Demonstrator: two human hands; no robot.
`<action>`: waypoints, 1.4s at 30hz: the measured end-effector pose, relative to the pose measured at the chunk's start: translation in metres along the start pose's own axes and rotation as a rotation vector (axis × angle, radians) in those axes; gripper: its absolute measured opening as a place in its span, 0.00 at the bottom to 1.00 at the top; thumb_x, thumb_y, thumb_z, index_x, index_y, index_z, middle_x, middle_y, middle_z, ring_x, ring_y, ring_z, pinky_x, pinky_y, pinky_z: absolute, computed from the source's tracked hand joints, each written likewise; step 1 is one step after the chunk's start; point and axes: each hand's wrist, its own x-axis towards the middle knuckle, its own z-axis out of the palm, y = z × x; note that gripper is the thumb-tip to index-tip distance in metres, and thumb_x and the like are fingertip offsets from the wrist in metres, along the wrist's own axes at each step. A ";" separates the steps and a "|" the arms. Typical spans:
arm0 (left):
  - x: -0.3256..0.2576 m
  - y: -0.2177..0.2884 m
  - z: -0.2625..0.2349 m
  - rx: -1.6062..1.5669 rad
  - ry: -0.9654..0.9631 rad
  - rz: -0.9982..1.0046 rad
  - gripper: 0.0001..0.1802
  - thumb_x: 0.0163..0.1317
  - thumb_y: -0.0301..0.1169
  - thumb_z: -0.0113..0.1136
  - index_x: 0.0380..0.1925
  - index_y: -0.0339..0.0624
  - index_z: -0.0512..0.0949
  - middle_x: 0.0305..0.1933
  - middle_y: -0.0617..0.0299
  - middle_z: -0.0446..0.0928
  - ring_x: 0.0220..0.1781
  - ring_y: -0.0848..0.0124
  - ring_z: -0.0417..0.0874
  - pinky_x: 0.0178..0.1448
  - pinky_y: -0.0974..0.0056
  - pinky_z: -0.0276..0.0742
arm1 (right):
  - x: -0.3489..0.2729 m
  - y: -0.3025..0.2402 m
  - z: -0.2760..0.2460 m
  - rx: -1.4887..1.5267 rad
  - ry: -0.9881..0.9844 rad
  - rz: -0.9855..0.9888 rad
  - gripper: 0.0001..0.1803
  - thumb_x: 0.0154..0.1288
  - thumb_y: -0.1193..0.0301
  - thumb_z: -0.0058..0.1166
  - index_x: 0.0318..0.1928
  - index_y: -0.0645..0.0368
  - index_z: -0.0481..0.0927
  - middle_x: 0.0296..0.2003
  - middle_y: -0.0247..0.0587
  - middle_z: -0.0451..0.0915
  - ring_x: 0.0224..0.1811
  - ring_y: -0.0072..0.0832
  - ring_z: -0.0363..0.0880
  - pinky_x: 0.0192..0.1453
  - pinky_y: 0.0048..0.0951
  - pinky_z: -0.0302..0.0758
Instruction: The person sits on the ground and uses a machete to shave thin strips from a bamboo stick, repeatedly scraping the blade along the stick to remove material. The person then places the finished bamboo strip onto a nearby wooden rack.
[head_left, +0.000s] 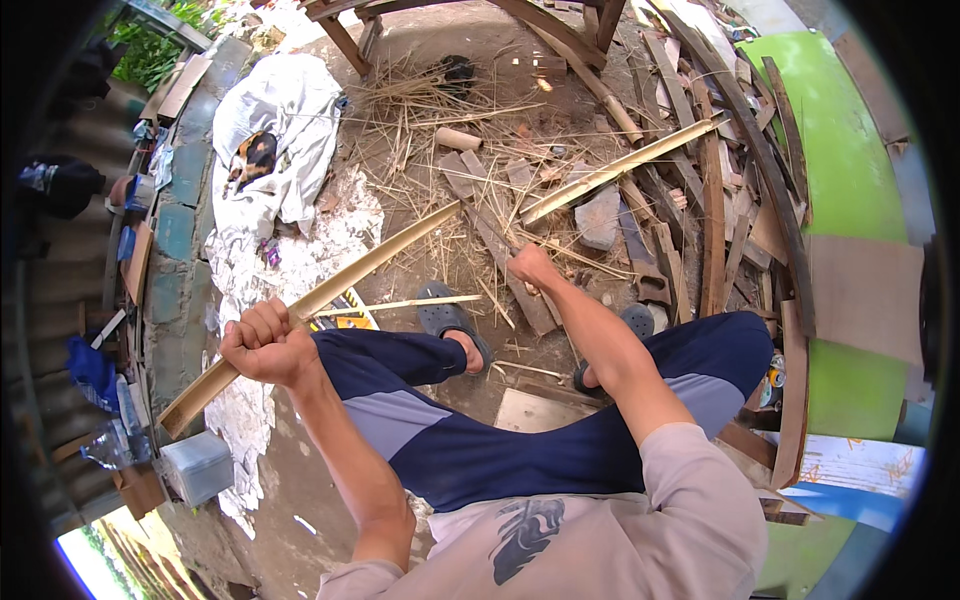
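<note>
My left hand (268, 342) is closed round a long split bamboo piece (375, 262), which slants from the lower left up to the middle of the ground. My right hand (535, 268) is closed on a slim dark knife-like tool (497, 231) that points up and left toward the bamboo's far end. Beneath the tool lies a worn wooden board (524, 300). A second split bamboo piece (625, 168) rests on the scraps beyond my right hand. A thin pale bamboo strip (400, 305) lies near my left foot.
Bamboo shavings (420, 125) litter the ground ahead, before a wooden bench (345, 40). Old planks (712, 200) and a grey stone (598, 218) lie right, beside green panels (850, 140). A white cloth (290, 100) with what looks like a cat (255, 158) is left, above a plastic container (197, 467).
</note>
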 end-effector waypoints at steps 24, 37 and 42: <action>0.006 0.005 -0.004 0.103 0.172 0.087 0.26 0.69 0.41 0.43 0.13 0.54 0.45 0.13 0.72 0.42 0.15 0.77 0.41 0.24 0.66 0.45 | -0.014 -0.004 -0.013 0.297 -0.309 0.180 0.18 0.64 0.67 0.53 0.20 0.66 0.74 0.15 0.44 0.71 0.13 0.31 0.66 0.17 0.39 0.60; -0.006 0.001 -0.012 0.036 -0.102 0.347 0.37 0.63 0.73 0.33 0.25 0.48 0.63 0.21 0.67 0.57 0.25 0.73 0.60 0.33 0.65 0.62 | -0.153 -0.047 -0.157 -0.358 -0.033 -0.232 0.32 0.67 0.48 0.50 0.29 0.71 0.80 0.25 0.59 0.81 0.30 0.47 0.84 0.42 0.44 0.79; -0.019 0.002 -0.013 0.001 -0.173 0.301 0.37 0.63 0.73 0.36 0.26 0.48 0.64 0.21 0.67 0.57 0.23 0.75 0.59 0.27 0.70 0.56 | -0.201 -0.060 -0.127 -0.099 -0.060 -0.191 0.33 0.64 0.46 0.53 0.42 0.71 0.79 0.34 0.63 0.82 0.40 0.52 0.83 0.47 0.46 0.77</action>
